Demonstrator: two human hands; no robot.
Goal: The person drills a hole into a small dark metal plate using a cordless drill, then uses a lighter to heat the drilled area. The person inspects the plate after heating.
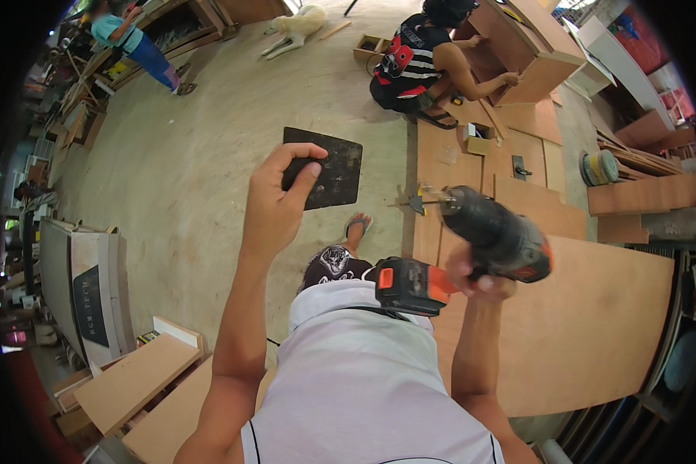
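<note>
Head camera, looking down over your chest to a concrete workshop floor. Your left hand is raised in front of you, thumb and fingers pinching the lower left corner of a flat, dark, square plate held up above the floor. Your right hand is clenched around the grip of a black and orange cordless drill; its body points up and to the left, the chuck and bit are blurred, and the orange battery pack sits near your chest. The drill is just to the right of the plate, not touching it.

Under the drill and to your right a large plywood sheet lies on the floor, with smaller cut boards beyond it. Your sandalled foot shows just below the plate.

At the top, a crouching person in a striped sleeveless top has both hands on an open-faced wooden cabinet; what is inside cannot be made out. Left of that person a small wooden box sits on the floor, contents unclear. A pale dog lies nearby. At top left another person in a teal top stands by wooden shelving.
</note>
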